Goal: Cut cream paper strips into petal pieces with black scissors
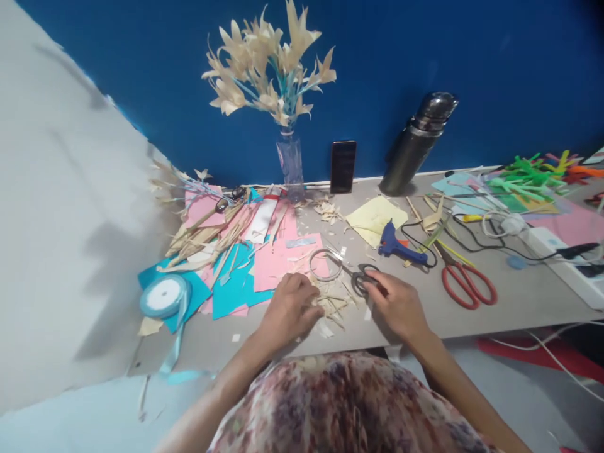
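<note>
My right hand point(399, 303) has its fingers on the black handles of a small pair of scissors point(359, 280), which lies on the table with its blades pointing away to the left. My left hand point(291, 309) rests low on the table, fingers bent, with a gap between thumb and forefinger. Beside that gap is a loose heap of pale dry husk scraps point(334, 307). A roll of tape point(325, 264), seen as a ring, stands just beyond both hands, close to the scissors' blades. Pink paper point(268, 267) is spread behind my left hand.
Leftward lie a light-blue ribbon spool point(165, 296), blue sheets point(231, 296) and dry husks point(207, 236). Behind stand a bottle of husk flowers point(290, 163), a phone point(343, 167) and a flask point(418, 148). A blue glue gun point(401, 246), red-handled scissors point(469, 284) and a power strip point(564, 267) are rightward.
</note>
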`<action>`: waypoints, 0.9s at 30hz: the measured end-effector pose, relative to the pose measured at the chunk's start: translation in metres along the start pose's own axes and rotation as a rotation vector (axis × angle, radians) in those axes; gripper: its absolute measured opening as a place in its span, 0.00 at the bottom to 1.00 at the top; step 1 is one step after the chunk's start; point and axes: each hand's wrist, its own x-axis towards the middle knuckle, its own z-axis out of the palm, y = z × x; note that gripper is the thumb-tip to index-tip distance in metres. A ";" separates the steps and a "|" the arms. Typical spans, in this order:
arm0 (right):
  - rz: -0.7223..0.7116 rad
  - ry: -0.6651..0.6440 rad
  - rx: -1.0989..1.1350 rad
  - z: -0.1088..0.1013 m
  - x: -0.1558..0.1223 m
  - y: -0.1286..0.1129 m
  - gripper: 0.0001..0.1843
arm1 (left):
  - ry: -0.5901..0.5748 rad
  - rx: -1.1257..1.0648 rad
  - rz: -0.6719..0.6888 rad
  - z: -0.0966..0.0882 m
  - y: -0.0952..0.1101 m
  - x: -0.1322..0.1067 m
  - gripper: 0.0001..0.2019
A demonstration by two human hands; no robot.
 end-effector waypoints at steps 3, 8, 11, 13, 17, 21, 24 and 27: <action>-0.092 -0.046 -0.004 0.013 0.011 -0.001 0.15 | 0.103 -0.148 -0.068 -0.007 -0.007 0.001 0.06; -0.140 0.001 -0.014 0.023 0.025 0.003 0.16 | 0.215 -0.050 -0.322 -0.022 -0.031 0.005 0.07; -0.130 -0.001 -0.057 0.026 0.030 0.005 0.18 | 0.169 0.081 -0.428 -0.030 -0.041 0.010 0.06; -0.111 -0.029 -0.106 0.028 0.030 0.005 0.19 | 0.115 0.143 -0.418 -0.031 -0.042 0.013 0.06; -0.076 -0.097 -0.212 0.029 0.027 0.003 0.20 | 0.036 0.234 -0.338 -0.022 -0.040 0.019 0.04; -0.106 -0.102 -0.249 0.027 0.027 0.000 0.19 | 0.093 0.154 -0.342 -0.019 -0.041 0.021 0.07; -0.204 -0.032 -0.197 0.026 0.026 -0.001 0.17 | 0.194 -0.144 -0.452 -0.027 -0.043 0.020 0.08; -0.263 0.021 -0.152 0.028 0.024 0.001 0.15 | 0.230 -0.719 -0.624 -0.037 -0.043 0.019 0.08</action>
